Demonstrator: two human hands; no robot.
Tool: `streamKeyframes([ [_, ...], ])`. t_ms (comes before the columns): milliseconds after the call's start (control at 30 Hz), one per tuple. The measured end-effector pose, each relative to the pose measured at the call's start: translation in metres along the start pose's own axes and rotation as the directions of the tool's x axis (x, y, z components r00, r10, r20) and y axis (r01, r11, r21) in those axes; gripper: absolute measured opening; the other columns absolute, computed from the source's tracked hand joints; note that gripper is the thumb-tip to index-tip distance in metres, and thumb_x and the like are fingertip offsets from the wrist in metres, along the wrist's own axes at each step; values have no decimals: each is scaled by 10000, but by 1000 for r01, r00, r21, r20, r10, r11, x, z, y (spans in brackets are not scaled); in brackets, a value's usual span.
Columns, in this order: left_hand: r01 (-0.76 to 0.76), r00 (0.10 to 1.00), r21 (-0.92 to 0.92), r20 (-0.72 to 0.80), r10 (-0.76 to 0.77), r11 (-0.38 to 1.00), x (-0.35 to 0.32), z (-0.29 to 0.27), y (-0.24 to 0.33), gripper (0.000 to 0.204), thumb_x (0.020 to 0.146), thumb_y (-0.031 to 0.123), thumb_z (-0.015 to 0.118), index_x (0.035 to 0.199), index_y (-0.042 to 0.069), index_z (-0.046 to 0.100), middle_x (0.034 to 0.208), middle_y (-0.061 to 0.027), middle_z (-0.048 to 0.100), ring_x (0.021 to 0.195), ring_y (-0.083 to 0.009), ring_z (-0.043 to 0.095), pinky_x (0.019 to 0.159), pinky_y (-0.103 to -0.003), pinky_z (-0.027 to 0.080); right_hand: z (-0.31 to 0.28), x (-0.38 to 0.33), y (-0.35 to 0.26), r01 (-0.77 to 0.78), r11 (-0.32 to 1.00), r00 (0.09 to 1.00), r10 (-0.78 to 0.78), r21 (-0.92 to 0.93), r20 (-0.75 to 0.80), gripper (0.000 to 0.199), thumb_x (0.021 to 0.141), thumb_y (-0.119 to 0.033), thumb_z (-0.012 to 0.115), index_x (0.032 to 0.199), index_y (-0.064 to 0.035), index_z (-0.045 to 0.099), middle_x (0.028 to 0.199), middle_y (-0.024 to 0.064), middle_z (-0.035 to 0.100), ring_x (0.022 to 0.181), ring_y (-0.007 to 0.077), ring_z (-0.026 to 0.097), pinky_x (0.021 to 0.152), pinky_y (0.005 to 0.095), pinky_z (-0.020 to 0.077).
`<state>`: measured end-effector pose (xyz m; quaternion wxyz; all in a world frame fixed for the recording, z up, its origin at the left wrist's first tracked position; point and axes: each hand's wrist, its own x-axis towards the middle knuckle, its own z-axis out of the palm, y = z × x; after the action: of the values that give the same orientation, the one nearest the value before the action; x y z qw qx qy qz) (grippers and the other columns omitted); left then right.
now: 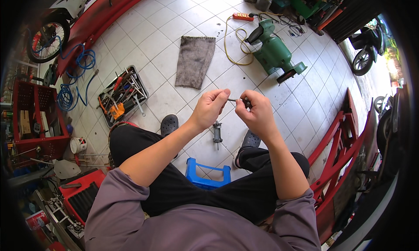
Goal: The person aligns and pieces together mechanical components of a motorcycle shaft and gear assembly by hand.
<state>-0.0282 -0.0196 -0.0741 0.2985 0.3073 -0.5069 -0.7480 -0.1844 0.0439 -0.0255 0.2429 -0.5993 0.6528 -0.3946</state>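
Note:
My left hand [208, 110] pinches one end of a thin dark metal rod [231, 99] between thumb and fingers. Curled round the other end, my right hand [256, 113] grips a small dark metal part [248, 103], mostly hidden by its fingers. Rod and dark part appear to meet at the right fingertips, though I cannot tell whether they are joined. On the tiles below the hands, between my shoes, lies a grey metal cylinder [217, 132] with a thin stem at its lower end.
A grey cloth [195, 61] lies ahead on the tiled floor. At the left is a tray of tools [123, 94], with a coiled blue hose [70, 87] beyond. A green bench grinder [276, 52] and red power strip [242, 17] sit ahead right. Between my legs stands a blue stool [208, 181].

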Motion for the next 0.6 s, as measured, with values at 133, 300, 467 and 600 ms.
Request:
streamKeyframes([
  [133, 110, 994, -1, 19, -110, 994, -1, -2, 2, 414, 991, 414, 481, 698, 120, 487, 564, 81, 351, 460, -21, 293, 395, -208, 208, -1, 0, -4, 149, 978, 985, -160, -145, -64, 144, 723, -134, 658, 706, -29, 560, 644, 115, 581, 524, 276, 543, 504, 360, 435],
  [300, 189, 981, -140, 72, -180, 972, -4, 2, 10, 338, 979, 377, 500, 833, 78, 554, 579, 79, 379, 465, -13, 293, 401, -198, 204, -3, -1, 1, 73, 991, 996, -79, -114, -46, 161, 727, -151, 656, 705, -24, 560, 632, 112, 567, 523, 259, 540, 505, 358, 432],
  [467, 48, 998, -57, 33, -46, 997, -4, 5, 11, 287, 967, 313, 521, 888, 52, 613, 630, 65, 458, 495, 4, 343, 442, -172, 269, -7, 0, 2, -53, 998, 998, 52, -33, -28, 180, 743, -165, 651, 705, -11, 566, 620, 117, 559, 528, 254, 533, 509, 353, 421],
  [600, 34, 998, 6, 59, -34, 999, -2, 1, 3, 312, 989, 301, 473, 809, 65, 568, 622, 67, 436, 490, -12, 316, 432, -190, 238, -8, 1, 1, -66, 998, 998, 65, -19, -24, 188, 748, -165, 650, 711, -2, 565, 616, 125, 556, 529, 249, 525, 515, 351, 416],
])
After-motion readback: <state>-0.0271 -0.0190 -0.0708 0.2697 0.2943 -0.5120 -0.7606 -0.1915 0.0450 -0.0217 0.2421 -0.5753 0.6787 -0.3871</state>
